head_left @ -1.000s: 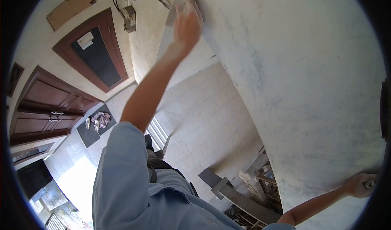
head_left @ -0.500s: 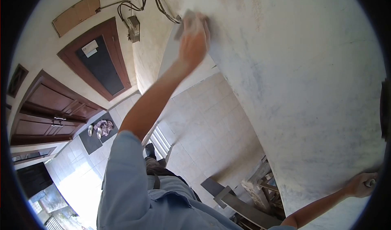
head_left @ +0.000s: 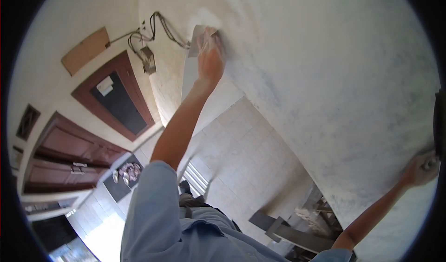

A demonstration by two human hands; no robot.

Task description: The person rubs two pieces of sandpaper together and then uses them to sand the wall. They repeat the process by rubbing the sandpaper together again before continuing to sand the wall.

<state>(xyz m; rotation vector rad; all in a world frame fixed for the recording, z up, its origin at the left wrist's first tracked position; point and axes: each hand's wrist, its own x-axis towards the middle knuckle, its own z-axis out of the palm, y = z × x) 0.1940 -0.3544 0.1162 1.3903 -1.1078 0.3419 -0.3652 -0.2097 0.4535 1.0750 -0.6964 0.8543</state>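
Note:
My left hand (head_left: pixel 212 53) is closed on a flat grey blade (head_left: pixel 197 37) at the upper middle, laid against the pale wall (head_left: pixel 325 85). A whitish smear shows on the wall just above it. White residue coats the fingers. At the far right, my right hand (head_left: pixel 422 168) is closed around something with a round end (head_left: pixel 429 163), close to the wall. The rest of that object is hidden by the hand and the dark edge of the view.
Black cables (head_left: pixel 162 25) and a small box (head_left: pixel 148 60) hang on the wall left of my left hand. Below are the tiled floor (head_left: pixel 241 141), wooden boards (head_left: pixel 297 236), and a mat (head_left: pixel 116 187) with shoes by brown doors (head_left: pixel 69 155).
The view has shifted. My left hand and the blade sit slightly lower and further left, with more of the blade showing. My right hand has moved up along the wall.

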